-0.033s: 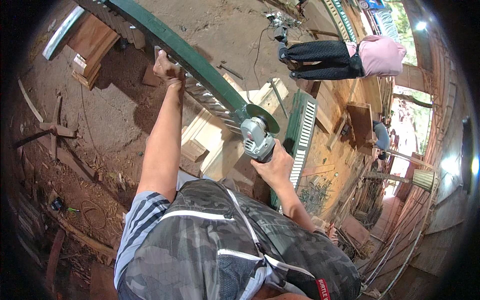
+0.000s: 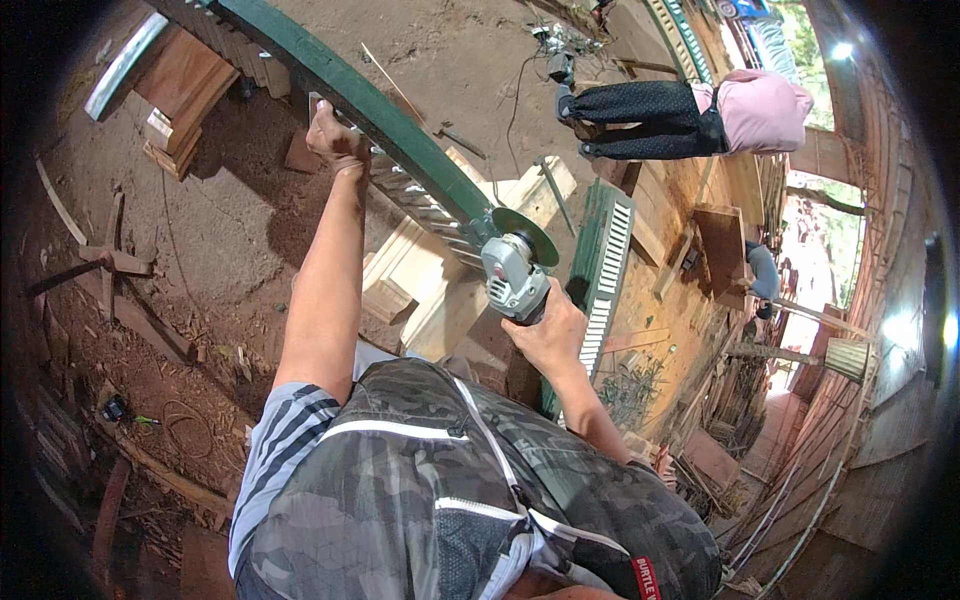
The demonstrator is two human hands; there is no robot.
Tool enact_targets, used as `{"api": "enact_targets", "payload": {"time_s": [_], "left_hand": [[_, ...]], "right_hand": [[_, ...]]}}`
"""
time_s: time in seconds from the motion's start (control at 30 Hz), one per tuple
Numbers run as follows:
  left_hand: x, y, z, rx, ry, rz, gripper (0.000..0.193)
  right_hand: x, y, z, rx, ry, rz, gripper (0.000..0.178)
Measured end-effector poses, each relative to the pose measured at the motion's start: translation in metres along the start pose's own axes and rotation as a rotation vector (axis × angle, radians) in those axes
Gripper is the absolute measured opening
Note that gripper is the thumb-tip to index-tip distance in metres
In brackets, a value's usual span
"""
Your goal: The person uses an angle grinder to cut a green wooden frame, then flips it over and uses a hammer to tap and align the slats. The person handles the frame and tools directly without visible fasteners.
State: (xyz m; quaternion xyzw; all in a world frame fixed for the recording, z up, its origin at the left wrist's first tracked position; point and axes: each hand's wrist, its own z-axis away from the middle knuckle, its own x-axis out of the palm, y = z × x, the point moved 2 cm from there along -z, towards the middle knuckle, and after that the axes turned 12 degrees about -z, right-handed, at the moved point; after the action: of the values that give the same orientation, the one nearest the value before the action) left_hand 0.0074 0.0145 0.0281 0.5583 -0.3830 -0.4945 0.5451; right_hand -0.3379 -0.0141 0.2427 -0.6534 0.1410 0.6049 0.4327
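Observation:
An angle grinder (image 2: 515, 280) with a grey body and a thin disc is gripped in my right hand (image 2: 553, 328). Its disc (image 2: 525, 237) is right by the near end of a long green wooden frame (image 2: 400, 145) with slats along its side; I cannot tell whether they touch. Farther up that frame, my left hand (image 2: 337, 138) is closed on its left side, some fingers hidden. Pale wooden blocks (image 2: 408, 262) lie below the frame. Just right of the disc is another green slatted frame (image 2: 602, 250).
A person in a pink top (image 2: 760, 112) bends over at the upper right, and another person (image 2: 764, 272) is farther off. Stacked brown boards (image 2: 190, 85) stand at the upper left. A thin wooden strip (image 2: 392, 82) and a dark cord (image 2: 515, 115) are beyond the green frame.
A thin wooden strip now shows on the far side of the green frame, where bare ground was before. My hands and the grinder look unmoved.

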Motion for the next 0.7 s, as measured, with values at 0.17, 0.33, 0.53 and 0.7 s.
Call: {"api": "enact_targets", "payload": {"time_s": [0.17,0.33,0.53,0.7], "left_hand": [[0.012,-0.020,-0.009,0.044,0.035,0.011,0.046],[0.018,-0.024,-0.010,0.054,0.071,0.036,0.047],[0.011,-0.004,-0.002,-0.069,0.036,0.029,0.050],[0.008,0.001,-0.003,-0.040,0.060,0.030,0.050]], "right_hand": [[0.000,0.002,-0.010,-0.011,-0.010,0.009,0.063],[0.004,0.008,-0.013,-0.015,-0.029,0.018,0.073],[0.003,0.007,-0.012,0.001,-0.031,0.036,0.075],[0.004,0.008,-0.013,-0.011,-0.031,0.011,0.076]]}}
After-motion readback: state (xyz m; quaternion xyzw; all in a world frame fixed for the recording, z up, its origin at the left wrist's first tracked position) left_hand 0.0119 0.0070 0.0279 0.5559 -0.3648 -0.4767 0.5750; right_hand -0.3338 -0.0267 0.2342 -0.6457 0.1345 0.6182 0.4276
